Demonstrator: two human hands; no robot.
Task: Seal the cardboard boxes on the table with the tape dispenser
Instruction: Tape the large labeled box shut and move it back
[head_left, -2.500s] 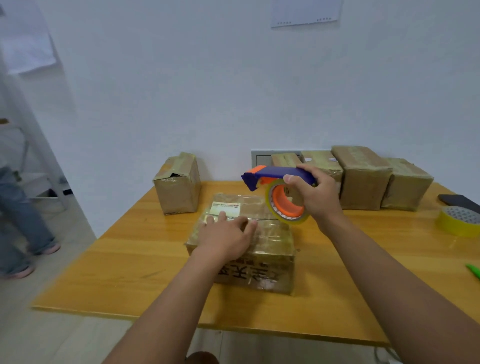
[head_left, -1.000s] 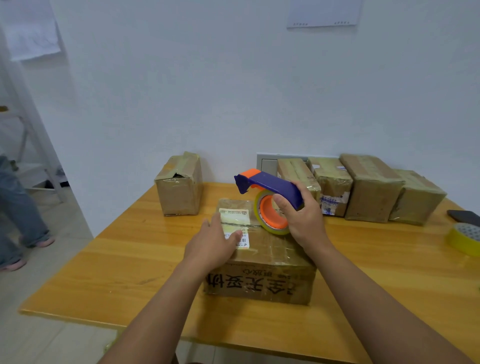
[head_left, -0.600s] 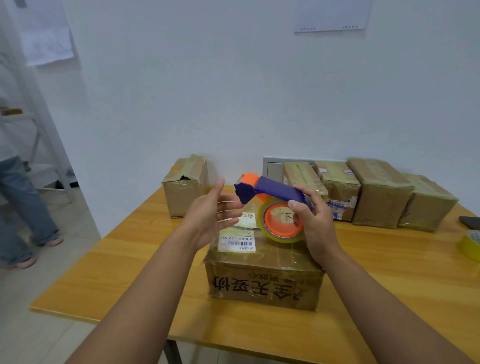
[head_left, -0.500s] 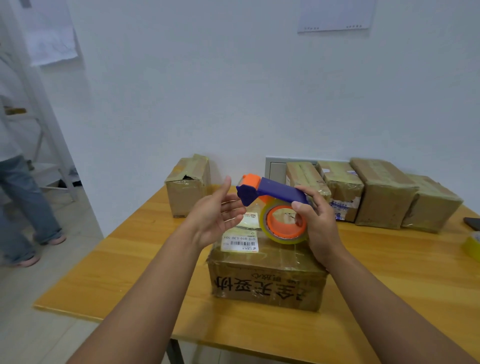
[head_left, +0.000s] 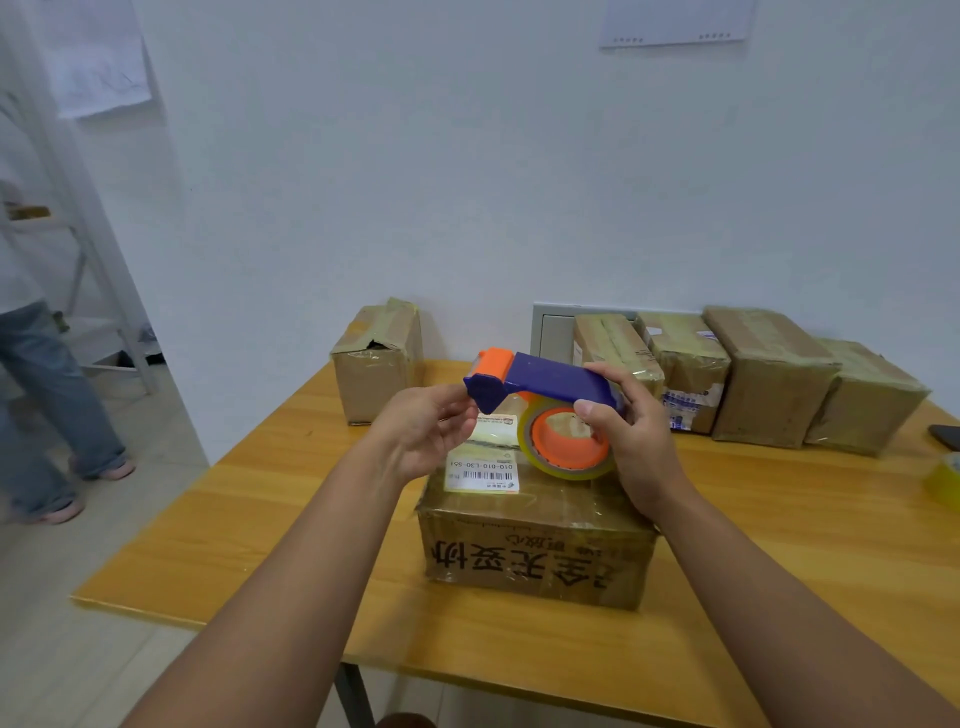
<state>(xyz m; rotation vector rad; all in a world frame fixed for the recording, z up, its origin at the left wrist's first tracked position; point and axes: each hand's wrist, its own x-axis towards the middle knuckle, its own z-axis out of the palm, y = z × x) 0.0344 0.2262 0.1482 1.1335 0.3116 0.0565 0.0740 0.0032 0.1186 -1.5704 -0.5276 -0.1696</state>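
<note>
**A:** So where were we with the boxes? The wooden table (head_left: 779, 545) had loads of bare top on our left, right out to its left edge, and more bare wood between the front box and the near edge. Past that left edge it was just open floor, with someone in jeans (head_left: 47, 415) standing over there.

**B:** Yeah, and the back edge against the wall was the crowded bit. We had a row of four taped boxes (head_left: 769, 374) side by side on the right, touching each other, and one lone box (head_left: 376, 364) back left whose top flap looked torn open. Couldn't see inside any of them.

**A:** The box in front of us (head_left: 535, 540) was shut, shiny with tape, white barcode label (head_left: 483, 470) on top.

**B:** The tape dispenser (head_left: 545, 400) was up in the air just over that box. Our right hand (head_left: 628, 441) was wrapped around its blue handle and the roll, thumb on the orange hub.

**A:** And our left hand (head_left: 421, 431) had its fingers curled at the dispenser's front end. Whether it was actually pinching the tape, we couldn't tell. A loose yellow roll (head_left: 945, 480) sat at the far right edge.
</note>
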